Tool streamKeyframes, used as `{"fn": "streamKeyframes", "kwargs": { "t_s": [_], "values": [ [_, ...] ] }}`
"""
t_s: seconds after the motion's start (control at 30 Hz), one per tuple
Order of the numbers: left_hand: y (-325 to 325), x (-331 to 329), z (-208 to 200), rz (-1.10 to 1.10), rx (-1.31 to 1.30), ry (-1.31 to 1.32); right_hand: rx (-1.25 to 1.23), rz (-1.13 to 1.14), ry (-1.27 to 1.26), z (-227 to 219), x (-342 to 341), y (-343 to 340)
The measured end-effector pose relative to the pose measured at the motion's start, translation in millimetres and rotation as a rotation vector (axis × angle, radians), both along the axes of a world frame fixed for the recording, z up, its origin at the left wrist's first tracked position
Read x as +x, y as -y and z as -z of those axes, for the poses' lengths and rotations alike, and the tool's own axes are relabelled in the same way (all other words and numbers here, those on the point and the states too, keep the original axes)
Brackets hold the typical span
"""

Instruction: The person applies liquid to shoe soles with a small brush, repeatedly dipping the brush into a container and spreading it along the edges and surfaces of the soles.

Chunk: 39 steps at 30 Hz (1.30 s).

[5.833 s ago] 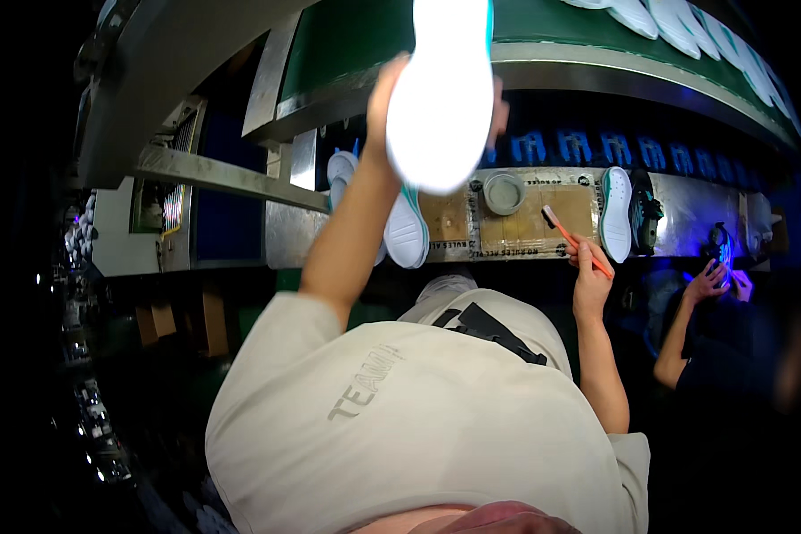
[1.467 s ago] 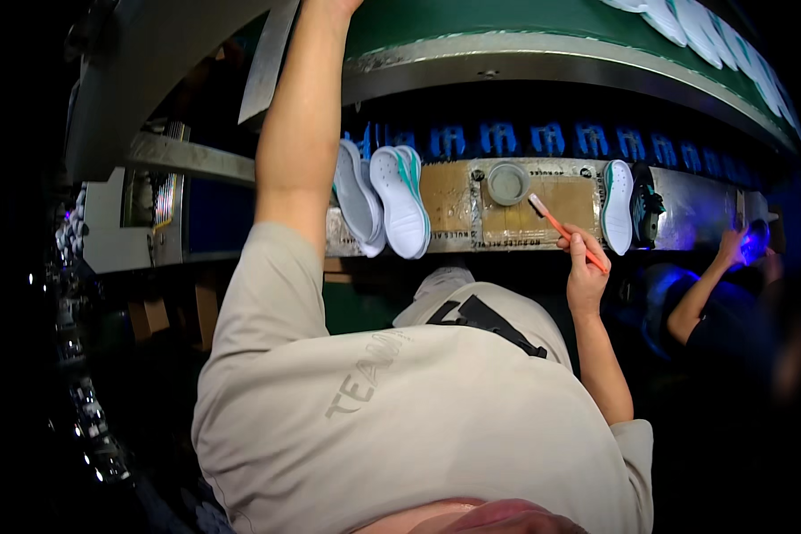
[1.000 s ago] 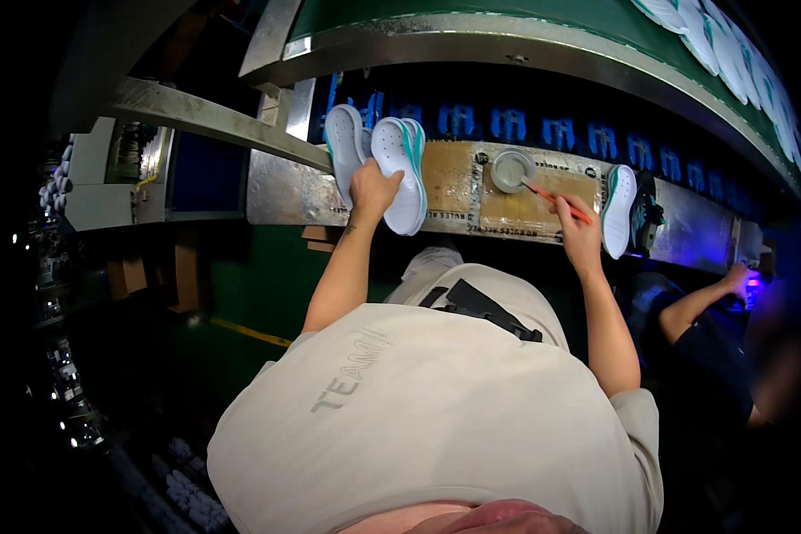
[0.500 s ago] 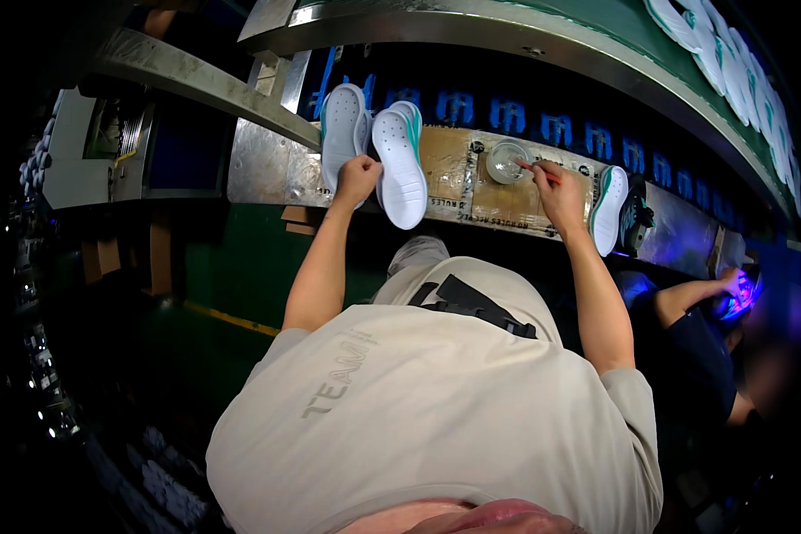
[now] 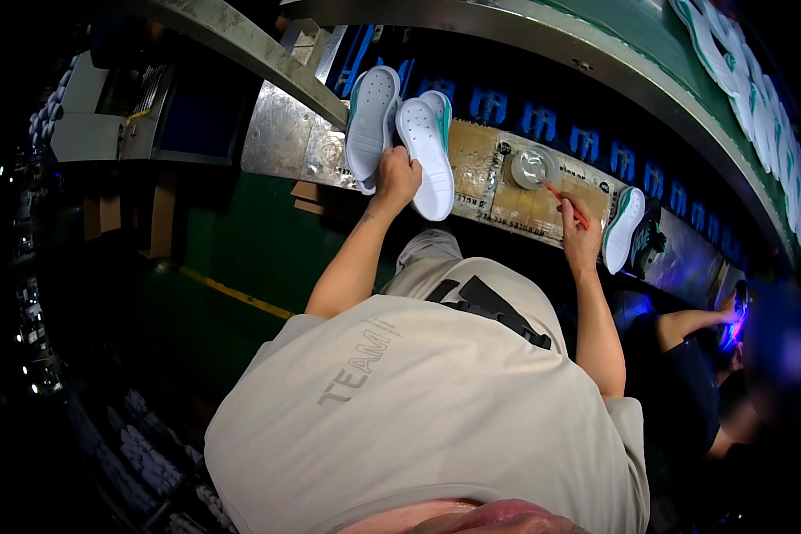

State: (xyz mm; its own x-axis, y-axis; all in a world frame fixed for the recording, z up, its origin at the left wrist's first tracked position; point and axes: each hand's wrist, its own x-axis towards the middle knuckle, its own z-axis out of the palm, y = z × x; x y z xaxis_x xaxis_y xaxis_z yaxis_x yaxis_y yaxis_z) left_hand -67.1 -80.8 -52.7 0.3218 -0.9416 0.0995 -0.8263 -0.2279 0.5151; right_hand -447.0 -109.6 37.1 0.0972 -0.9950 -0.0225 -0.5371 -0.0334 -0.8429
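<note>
Two stacks of white shoe soles with teal sides lie on the metal bench to the left, undersides up. My left hand [image 5: 398, 178] is closed at the inner edge of the right shoe sole [image 5: 432, 182], beside the greyer left shoe sole [image 5: 370, 133]; its fingertips are partly hidden. In my right hand [image 5: 581, 238] is a thin red-handled brush [image 5: 575, 210], its tip at the rim of a clear round cup [image 5: 530, 167]. The cup stands on a taped brown patch of the bench, and the liquid inside looks clear.
Another white shoe sole [image 5: 624, 230] leans by a dark shoe [image 5: 648, 238] to my right. Beyond the bench [image 5: 276, 133] runs a row of blue holders [image 5: 539, 122]. A green conveyor [image 5: 596, 22] carries more soles. A co-worker's arm [image 5: 690, 327] is at the far right under violet light.
My right hand has drawn back from the cup with the brush. My left hand has shifted right, in against the right shoe sole. The whole view has tilted slightly.
</note>
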Motion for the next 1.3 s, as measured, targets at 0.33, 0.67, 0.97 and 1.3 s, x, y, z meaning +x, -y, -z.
{"fn": "streamKeyframes", "kwargs": {
  "t_s": [0.33, 0.67, 0.97, 1.3],
  "values": [
    [-26.5, 2.3, -15.8, -0.197, 0.208, -1.966, 0.037, -0.012, 0.053, -3.0, -2.1, 6.5],
    [-57.9, -56.8, 3.5, 0.202, -0.209, -2.81, 0.236, -0.084, 0.4, -45.7, 52.7, 13.5],
    [-56.2, -73.7, -33.6, -0.167, -0.328, -2.73, 0.526, -0.122, 0.807, -46.3, 111.0, 3.7],
    [-53.4, -62.8, -56.3, 0.141, -0.276, -2.466, 0.334, -0.314, 0.476, -64.1, 104.5, 20.5]
  ]
}}
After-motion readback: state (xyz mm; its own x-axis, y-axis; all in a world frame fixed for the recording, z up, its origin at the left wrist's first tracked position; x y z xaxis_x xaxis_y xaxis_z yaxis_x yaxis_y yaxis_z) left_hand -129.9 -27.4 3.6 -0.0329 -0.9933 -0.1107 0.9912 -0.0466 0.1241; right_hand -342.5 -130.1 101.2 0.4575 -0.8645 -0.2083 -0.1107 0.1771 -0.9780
